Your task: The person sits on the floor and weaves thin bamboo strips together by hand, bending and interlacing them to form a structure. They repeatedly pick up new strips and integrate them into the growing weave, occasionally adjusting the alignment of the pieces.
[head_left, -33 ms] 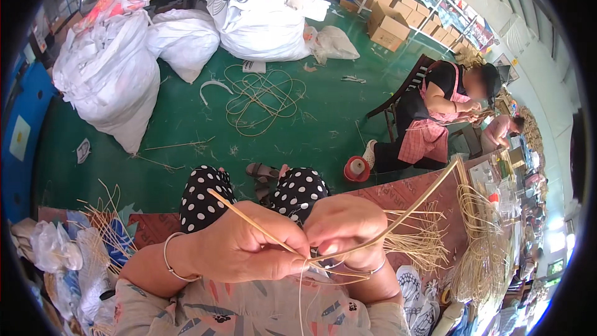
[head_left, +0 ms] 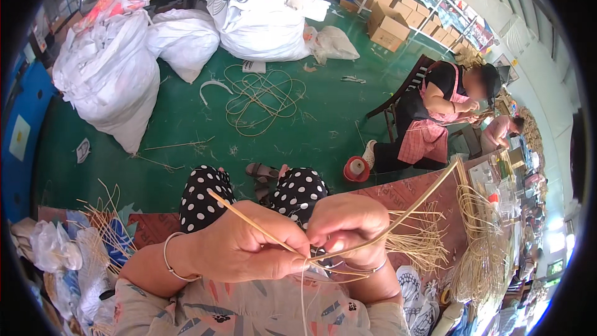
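Observation:
My left hand [head_left: 239, 246] pinches tan cane strips between thumb and fingertips in front of my lap. One short cane strip [head_left: 252, 221] slants up to the left out of that grip. From the same spot a longer cane strip [head_left: 413, 208] curves up to the right, passing in front of my right hand [head_left: 351, 221]. That hand is closed, its thumb against curled fingers; whatever lies in them is hidden. Below the left fingertips dangles a thin pale strand [head_left: 303, 305]. Further cane ends [head_left: 348, 274] stick out below the right hand.
Bundled cane strips [head_left: 416, 239] lie to my right, beside a larger looped bundle [head_left: 476, 242]. More strips [head_left: 109, 224] and plastic bags [head_left: 56, 246] are at my left. Across the green floor stand white sacks [head_left: 267, 25] and a loose cane coil [head_left: 264, 99]. A seated co-worker [head_left: 441, 99] works at right.
My right hand has shifted slightly to the right, away from the left fingertips. The left hand and its cane strips stay in place.

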Demonstrator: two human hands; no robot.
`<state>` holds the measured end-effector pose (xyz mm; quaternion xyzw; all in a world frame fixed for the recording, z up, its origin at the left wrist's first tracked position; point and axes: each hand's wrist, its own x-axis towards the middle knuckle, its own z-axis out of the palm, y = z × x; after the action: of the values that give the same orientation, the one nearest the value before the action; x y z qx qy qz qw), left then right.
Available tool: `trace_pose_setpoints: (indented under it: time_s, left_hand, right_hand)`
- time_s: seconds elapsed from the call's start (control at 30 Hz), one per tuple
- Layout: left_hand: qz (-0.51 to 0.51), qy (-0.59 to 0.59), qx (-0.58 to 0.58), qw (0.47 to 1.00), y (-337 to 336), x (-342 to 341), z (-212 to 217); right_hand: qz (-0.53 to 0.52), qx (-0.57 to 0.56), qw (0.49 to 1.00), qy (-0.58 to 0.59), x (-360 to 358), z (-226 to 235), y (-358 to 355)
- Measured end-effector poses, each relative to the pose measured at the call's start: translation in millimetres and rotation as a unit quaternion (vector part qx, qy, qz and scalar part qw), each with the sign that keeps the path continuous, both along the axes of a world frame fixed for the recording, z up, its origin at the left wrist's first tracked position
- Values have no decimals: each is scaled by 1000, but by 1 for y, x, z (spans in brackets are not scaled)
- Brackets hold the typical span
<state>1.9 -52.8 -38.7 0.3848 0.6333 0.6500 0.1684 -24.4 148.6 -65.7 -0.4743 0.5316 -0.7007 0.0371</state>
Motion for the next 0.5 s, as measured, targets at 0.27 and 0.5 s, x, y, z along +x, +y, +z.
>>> trace_pose_setpoints:
  time_s: [0.27,0.5]
  left_hand:
    - [216,243,-4,946,1,4,7]
    - [283,348,-18,893,10,10,7]
  right_hand:
    - [-354,-115,928,6,25,19,26]
    - [-413,181,845,287,40,26,-13]
